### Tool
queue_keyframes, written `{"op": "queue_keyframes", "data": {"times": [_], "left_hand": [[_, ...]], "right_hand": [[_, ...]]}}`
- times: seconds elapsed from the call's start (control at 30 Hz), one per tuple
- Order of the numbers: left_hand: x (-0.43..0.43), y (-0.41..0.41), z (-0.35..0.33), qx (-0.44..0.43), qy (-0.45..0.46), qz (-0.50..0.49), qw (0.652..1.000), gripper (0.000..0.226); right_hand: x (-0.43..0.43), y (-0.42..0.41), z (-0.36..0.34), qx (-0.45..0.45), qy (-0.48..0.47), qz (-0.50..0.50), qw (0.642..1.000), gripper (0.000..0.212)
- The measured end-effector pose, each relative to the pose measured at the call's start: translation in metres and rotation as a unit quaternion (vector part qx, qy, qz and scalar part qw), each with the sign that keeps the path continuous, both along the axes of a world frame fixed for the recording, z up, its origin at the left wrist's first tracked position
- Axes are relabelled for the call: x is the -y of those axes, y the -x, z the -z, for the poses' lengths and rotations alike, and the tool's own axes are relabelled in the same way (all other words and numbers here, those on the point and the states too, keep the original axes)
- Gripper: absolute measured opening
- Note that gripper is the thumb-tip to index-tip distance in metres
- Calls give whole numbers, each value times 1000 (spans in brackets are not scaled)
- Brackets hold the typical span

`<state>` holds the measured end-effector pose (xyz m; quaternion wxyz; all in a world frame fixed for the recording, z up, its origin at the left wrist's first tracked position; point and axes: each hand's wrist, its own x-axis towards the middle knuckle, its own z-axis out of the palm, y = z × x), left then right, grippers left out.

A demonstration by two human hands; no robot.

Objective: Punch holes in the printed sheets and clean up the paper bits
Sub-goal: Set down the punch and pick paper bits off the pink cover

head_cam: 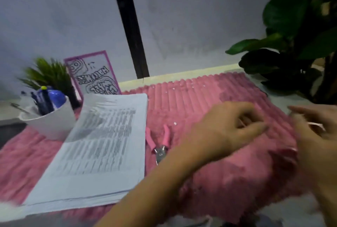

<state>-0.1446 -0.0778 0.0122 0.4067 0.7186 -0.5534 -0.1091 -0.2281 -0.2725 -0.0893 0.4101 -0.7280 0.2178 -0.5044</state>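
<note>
Crowding the pink mat (pixel 228 181) are printed sheets (pixel 102 144), punch (pixel 160 152) and pen cup (pixel 54 122).

Single wide-angle view from the person's head, facing forward and down across the pink mat (pixel 200 99) toward the wall (pixel 182 16); the left hand (pixel 228 128) and right hand (pixel 317 135) lie nearest the lens, at lower right.

Left hand (pixel 228 130) palm down, fingers (pixel 255 128) loosely curled; right hand (pixel 318 135) motion-blurred, pose unclear.
</note>
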Motion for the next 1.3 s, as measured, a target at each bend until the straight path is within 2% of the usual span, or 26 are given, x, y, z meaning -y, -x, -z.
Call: {"op": "queue_keyframes", "data": {"times": [0.03,0.1,0.17,0.2,0.23,0.33,0.5,0.73,0.83,0.97,1.07,1.17,1.3], "left_hand": [[-17,-22,-5,15,-5,-73,997,9],[-46,-78,2,19,-26,-206,978,11],[-64,-112,22,25,-69,-273,959,17],[-67,-119,32,30,-95,-278,955,20],[-70,-126,39,22,-118,-272,955,22],[-74,-139,41,-2,-146,-236,961,20],[-75,-149,44,-22,-138,-185,973,17],[-75,-157,48,-5,-136,-191,972,12],[-72,-172,45,47,-127,-256,957,18],[-68,-206,36,109,-108,-356,922,23],[-68,-231,39,156,-178,-359,903,22],[-67,-244,43,154,-213,-357,896,18],[-60,-251,42,143,-231,-356,894,16]], "right_hand": [[-29,-16,-18,-14,29,-20,999,18],[-72,-52,-44,-80,62,-98,990,19],[-111,-94,-57,-171,116,-170,963,19],[-121,-108,-57,-246,107,-194,944,17],[-123,-121,-50,-285,99,-205,931,15],[-134,-132,-47,-336,125,-218,908,6],[-138,-132,-34,-295,58,-221,928,6],[-138,-142,-21,-308,129,-211,919,7],[-138,-142,-17,-283,123,-203,929,19],[-134,-139,-17,-233,76,-180,953,21],[-130,-139,-16,-217,52,-171,960,17],[-128,-141,-14,-206,42,-167,963,16],[-126,-143,-14,-198,31,-171,965,29]]}}
